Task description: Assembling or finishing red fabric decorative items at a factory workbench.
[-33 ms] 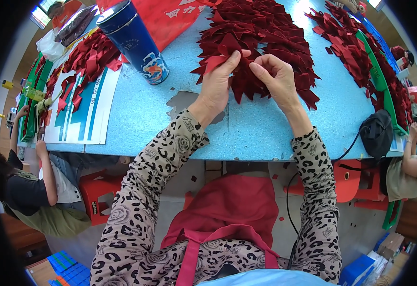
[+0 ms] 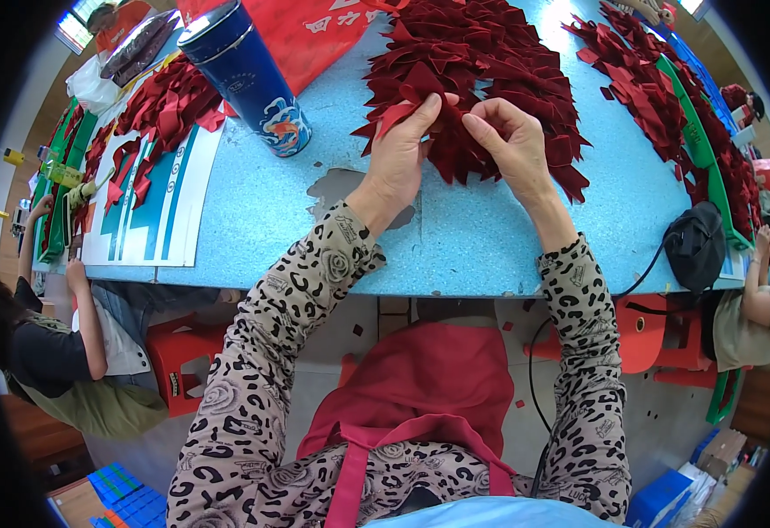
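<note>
A red velvety ribbon piece with pointed ends [image 2: 420,81] is pinched between the thumb and fingers of my left hand [image 2: 395,172]. Just to the right, my right hand [image 2: 518,150] is closed, thumb against forefinger; whatever it pinches is too small or hidden to make out. Both hands are above the near edge of a large heap of dark red ribbon pieces [image 2: 525,66], which spreads over the light blue table [image 2: 490,238]. More pointed red fabric shows between and behind my hands, so the held piece's far edge is hard to separate from the heap.
A blue tumbler [image 2: 248,84] stands left of the heap, before a red bag [image 2: 323,44]. Further left, red ribbon [image 2: 174,101] lies by a white-and-green board [image 2: 169,238]. At right are a green tray [image 2: 697,141] and a black pouch [image 2: 697,246]. People sit at both sides.
The ribbon piece in my left hand has tilted slightly and shows less of its bright face. Both hands stay almost in the same place.
</note>
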Demonstrator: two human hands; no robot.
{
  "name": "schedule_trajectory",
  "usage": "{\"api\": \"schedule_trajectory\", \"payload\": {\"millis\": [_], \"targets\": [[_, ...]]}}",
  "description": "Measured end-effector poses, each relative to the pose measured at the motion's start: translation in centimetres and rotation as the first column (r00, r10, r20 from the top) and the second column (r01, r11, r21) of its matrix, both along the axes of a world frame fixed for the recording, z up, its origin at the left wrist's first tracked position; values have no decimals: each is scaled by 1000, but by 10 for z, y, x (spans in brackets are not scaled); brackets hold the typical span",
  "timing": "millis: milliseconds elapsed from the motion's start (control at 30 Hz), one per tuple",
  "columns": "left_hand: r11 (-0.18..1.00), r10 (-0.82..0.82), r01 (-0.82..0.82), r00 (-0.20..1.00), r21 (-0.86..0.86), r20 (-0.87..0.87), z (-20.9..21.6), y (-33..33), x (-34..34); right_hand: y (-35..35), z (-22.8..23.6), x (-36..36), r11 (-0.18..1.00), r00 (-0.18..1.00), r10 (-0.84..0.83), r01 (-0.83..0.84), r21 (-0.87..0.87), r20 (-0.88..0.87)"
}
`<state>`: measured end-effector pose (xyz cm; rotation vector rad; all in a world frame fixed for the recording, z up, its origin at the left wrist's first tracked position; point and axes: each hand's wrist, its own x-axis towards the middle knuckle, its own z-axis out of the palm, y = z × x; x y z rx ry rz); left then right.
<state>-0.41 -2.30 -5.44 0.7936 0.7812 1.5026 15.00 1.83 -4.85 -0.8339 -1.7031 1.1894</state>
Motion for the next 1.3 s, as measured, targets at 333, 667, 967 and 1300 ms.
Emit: {"api": "schedule_trajectory", "payload": {"millis": [333, 667, 967, 1300], "targets": [[985, 170, -169, 985, -38, 42, -8, 2, -3, -8, 1, -5, 1000, 999, -12, 13, 16, -49], [982, -89, 111, 985, -151, 145, -17, 1, -15, -3, -10, -3, 984, 992, 61, -78, 161, 107], [987, -76, 104, 975, -126, 207, -14, -6, -6, -6, -18, -4, 999, 999, -40, 39, 32, 27], [996, -1, 13, 991, -91, 132, -18, -3, -15, -8, -14, -9, 992, 997, 61, -65, 108, 40]]}}
